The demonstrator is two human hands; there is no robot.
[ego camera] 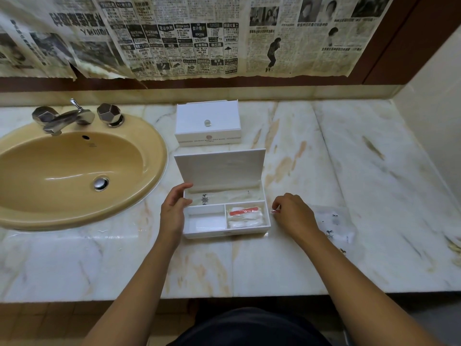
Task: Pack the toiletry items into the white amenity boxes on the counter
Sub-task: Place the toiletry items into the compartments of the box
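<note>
The open amenity box [225, 216] sits on the marble desk [311, 258] straight ahead of the person, its lid standing upright at the back and its long axis running left to right. Behind it, nearer the wall, a second white box [208, 124] stands closed, a small knob on its lid. The left hand [174, 208] rests against the open box's left end wall, thumb hooked over the back corner, fingers loosely curved and holding nothing else; it looks to be steadying the box. The right hand [293, 213] lies just beside the right end wall, fingertips pinched on a small clear packet [275, 210] with a trace of red in it; what the packet contains is too small to tell. Inside the box, the front right compartment already holds a wrapped set [245, 216] with an orange-red strip and white pads, the front left compartment appears bare, and the long back compartment shows a clear sachet with a dark emblem. More clear sachets [334, 226] lie on the desk to the right, beyond the right wrist. The move turns on this: the box lies directly left of the pinched packet, so the right hand is the nearer one and probably needs only a short leftward lift over the wall.
</note>
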